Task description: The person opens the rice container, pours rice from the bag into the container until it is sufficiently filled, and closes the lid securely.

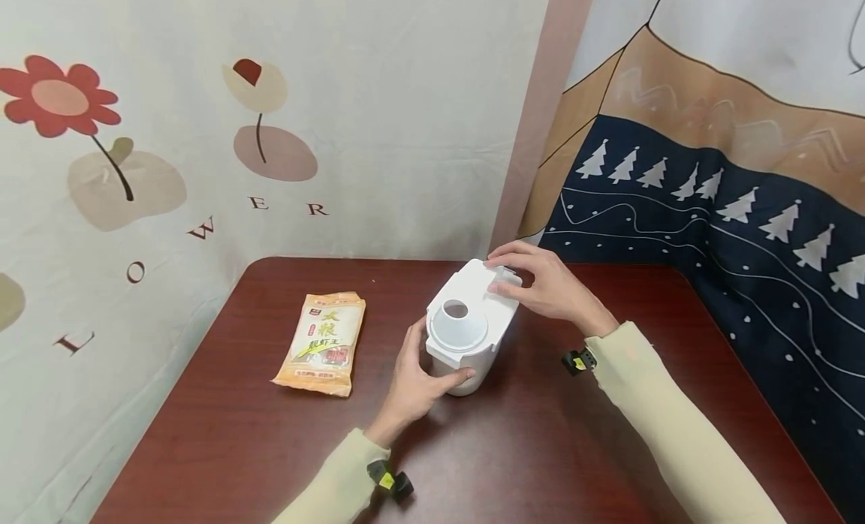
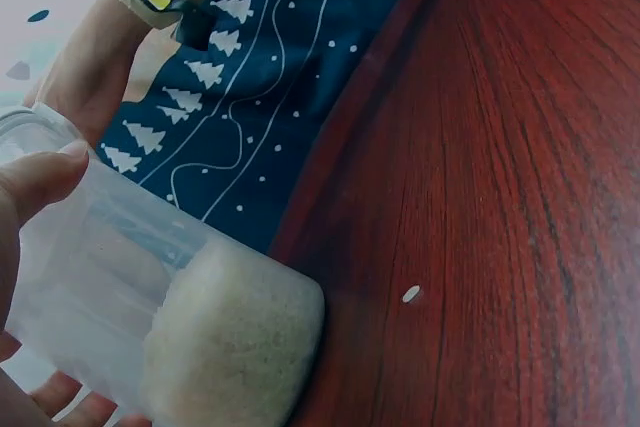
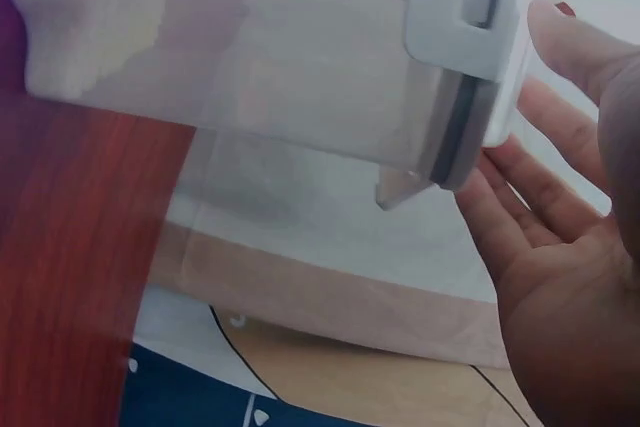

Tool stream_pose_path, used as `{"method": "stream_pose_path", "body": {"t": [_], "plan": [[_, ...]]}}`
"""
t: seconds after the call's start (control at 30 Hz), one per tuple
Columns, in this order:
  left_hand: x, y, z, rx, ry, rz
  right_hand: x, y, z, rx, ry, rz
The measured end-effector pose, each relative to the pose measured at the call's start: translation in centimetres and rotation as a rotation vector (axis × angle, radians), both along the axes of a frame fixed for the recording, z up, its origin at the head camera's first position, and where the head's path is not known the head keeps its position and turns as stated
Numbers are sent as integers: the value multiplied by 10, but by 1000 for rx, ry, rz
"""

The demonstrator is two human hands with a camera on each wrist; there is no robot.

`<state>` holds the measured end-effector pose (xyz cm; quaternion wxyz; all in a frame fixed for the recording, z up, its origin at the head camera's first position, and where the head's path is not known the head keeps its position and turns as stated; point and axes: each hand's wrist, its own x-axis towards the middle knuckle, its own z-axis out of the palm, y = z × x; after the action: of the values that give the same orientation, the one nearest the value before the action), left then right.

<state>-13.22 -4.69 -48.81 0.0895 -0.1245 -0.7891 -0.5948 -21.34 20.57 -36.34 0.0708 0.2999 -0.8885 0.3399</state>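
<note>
A translucent storage container (image 2: 120, 257) stands on the table, pale rice-like grains (image 2: 240, 337) filling its lower part. Its white lid (image 1: 500, 302) carries a round raised piece (image 1: 459, 330) with a hole at the near end. My left hand (image 1: 415, 381) grips the container's near left side, thumb across the front and fingers round the other side. At the lid's far right end, my right hand (image 1: 544, 284) rests with extended fingers on the edge and thumb on top. A white side clip (image 3: 445, 12) shows in the right wrist view.
A cream and orange printed packet (image 1: 324, 344) lies flat left of the container. One pale grain (image 2: 411, 294) lies on the dark red wooden table (image 1: 223, 434). Printed cloth hangings (image 1: 405, 118) stand behind the table and along its right side.
</note>
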Motion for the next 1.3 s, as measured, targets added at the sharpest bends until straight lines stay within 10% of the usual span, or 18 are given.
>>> {"method": "stream_pose_path", "body": {"t": [0.43, 1.3], "plan": [[-8, -5, 1, 9, 18, -39, -1, -3, -7, -62, -18, -26], [-48, -43, 9, 136, -58, -464, 31, -11, -13, -96, 42, -233]]}}
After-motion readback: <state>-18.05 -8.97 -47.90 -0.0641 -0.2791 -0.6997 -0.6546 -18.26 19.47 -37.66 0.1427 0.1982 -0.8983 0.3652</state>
